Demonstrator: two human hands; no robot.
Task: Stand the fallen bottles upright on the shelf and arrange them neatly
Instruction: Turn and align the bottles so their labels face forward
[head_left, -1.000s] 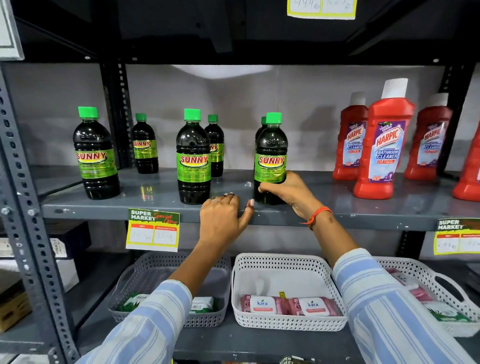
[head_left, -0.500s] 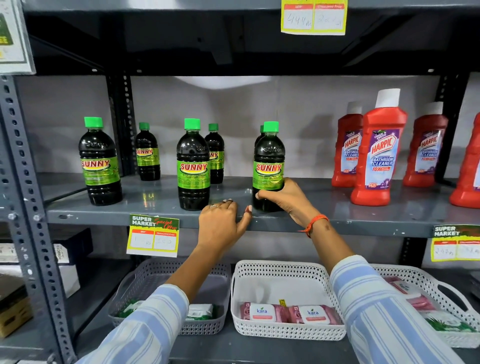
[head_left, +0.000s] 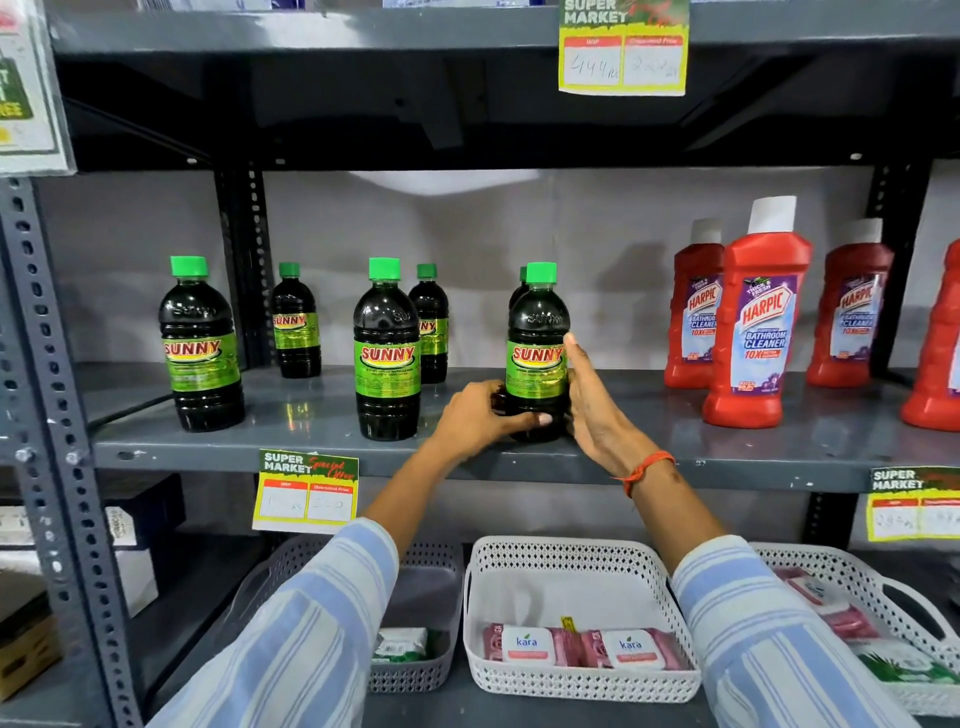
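Observation:
Several dark Sunny bottles with green caps stand upright on the grey shelf (head_left: 311, 441). The right front bottle (head_left: 537, 332) stands near the shelf's front edge, held from both sides. My left hand (head_left: 480, 418) wraps its lower left side, thumb across the base. My right hand (head_left: 597, 410) lies flat against its right side, fingers pointing up. The middle front bottle (head_left: 387, 348) and the left front bottle (head_left: 200, 343) stand apart from my hands. Behind them stand a back left bottle (head_left: 296, 322), a back middle bottle (head_left: 431, 322), and one mostly hidden behind the held bottle.
Red Harpic bottles (head_left: 758, 317) stand upright at the right of the same shelf. Price tags (head_left: 306, 491) hang from the shelf edge. Below, white baskets (head_left: 576, 561) hold wipe packs. A perforated grey upright (head_left: 47, 415) stands at the left.
My left hand has moved right from the shelf edge onto the right front bottle. My right hand has shifted from gripping its base to lying flat along its side. The view tilted up.

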